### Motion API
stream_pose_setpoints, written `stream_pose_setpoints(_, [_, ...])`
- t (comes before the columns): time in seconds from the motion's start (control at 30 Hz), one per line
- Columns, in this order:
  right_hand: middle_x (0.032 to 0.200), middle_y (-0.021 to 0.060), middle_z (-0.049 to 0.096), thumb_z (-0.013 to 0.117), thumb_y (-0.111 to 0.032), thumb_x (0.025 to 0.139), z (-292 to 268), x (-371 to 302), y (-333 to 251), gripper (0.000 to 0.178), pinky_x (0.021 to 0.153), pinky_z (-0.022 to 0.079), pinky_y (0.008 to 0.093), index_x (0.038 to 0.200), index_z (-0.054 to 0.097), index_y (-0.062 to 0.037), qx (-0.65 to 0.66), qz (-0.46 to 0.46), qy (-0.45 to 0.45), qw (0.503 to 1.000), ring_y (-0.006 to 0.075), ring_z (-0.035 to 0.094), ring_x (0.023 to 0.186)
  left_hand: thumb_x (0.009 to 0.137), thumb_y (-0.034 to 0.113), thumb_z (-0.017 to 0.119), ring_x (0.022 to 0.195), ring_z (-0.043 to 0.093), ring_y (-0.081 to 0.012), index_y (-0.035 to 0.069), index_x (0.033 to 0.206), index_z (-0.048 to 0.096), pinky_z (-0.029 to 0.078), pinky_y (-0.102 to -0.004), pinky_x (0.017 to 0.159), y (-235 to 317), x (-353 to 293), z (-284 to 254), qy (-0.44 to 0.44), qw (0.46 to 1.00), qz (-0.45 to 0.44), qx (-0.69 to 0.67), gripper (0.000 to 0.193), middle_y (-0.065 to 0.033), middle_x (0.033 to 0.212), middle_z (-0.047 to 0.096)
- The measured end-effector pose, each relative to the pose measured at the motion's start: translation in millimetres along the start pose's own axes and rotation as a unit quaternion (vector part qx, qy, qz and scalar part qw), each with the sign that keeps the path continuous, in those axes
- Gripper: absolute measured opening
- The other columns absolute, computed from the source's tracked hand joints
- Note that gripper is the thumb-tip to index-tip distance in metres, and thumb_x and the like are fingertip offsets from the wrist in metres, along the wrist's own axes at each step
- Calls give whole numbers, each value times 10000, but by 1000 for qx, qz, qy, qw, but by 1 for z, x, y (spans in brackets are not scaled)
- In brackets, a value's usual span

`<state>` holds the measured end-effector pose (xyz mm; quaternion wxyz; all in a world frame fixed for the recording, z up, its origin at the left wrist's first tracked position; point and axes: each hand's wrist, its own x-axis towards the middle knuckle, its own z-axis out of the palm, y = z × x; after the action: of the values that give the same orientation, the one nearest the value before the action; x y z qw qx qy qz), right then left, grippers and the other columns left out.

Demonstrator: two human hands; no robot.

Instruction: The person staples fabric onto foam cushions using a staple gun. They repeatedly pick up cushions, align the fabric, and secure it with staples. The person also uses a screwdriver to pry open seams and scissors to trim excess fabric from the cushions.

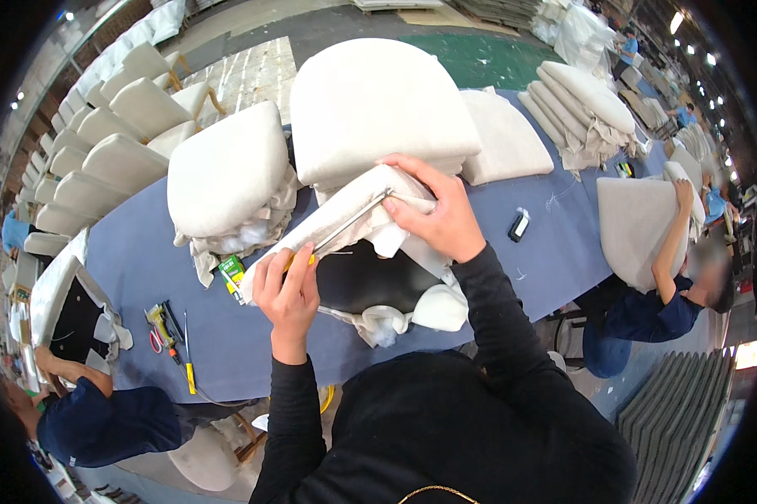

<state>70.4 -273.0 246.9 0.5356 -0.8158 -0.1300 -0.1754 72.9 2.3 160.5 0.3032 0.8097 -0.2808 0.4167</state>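
A cream upholstered chair cushion (pixel 332 217) is tilted up in front of me, its black underside (pixel 378 281) facing me and loose fabric and white padding around its lower edge. My left hand (pixel 286 294) is closed around the yellow handle of a screwdriver-like tool (pixel 349 224). Its thin metal shaft runs up and to the right along the cushion's edge, the tip by the folded corner. At that corner, my right hand (pixel 445 214) pinches the fabric, thumb on the near side and fingers over the top.
Behind stand a stack of cream cushions (pixel 378 105), another cushion pile (pixel 227 172) and folded covers (pixel 584 105). On the blue table (pixel 555 223) lie a dark box-shaped item (pixel 519 225), a green-yellow box (pixel 231 273) and a staple gun (pixel 162 326). Co-workers sit on both sides.
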Motion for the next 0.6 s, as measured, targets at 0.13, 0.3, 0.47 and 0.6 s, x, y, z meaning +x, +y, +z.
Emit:
stream_pose_setpoints(0.13, [1241,178,771,832,-270,884,-7,-4,15,545,1005,562,364,1383,702,-92,-17,-28,43,999,298,760,1166,914,94,745,876,682,-342,5,1246,758,551,-414,817,31,3,-4,-96,966,-190,-145,344,-175,1039,713])
stream_pose_setpoints(0.3, [1263,193,761,791,-335,905,-23,-10,15,581,992,570,423,1428,680,-108,-43,-18,44,998,377,741,1149,940,80,735,906,690,-405,-8,1156,711,550,-461,839,34,14,-10,-91,992,-76,-50,235,-211,1017,718])
stream_pose_setpoints(0.47, [1266,189,762,784,-341,910,-32,-17,13,579,972,573,423,1433,678,-114,-54,-2,61,997,380,743,1120,949,89,757,842,675,-362,7,1160,685,532,-431,810,52,30,-5,-178,961,-194,-90,238,-179,932,691])
stream_pose_setpoints(0.6, [1281,181,759,786,-343,912,-31,-22,16,580,970,575,421,1433,677,-114,-69,-17,87,994,379,736,1132,1016,89,669,791,639,-344,-18,1270,648,510,-410,781,50,25,-17,-271,912,-235,-198,276,-174,909,670])
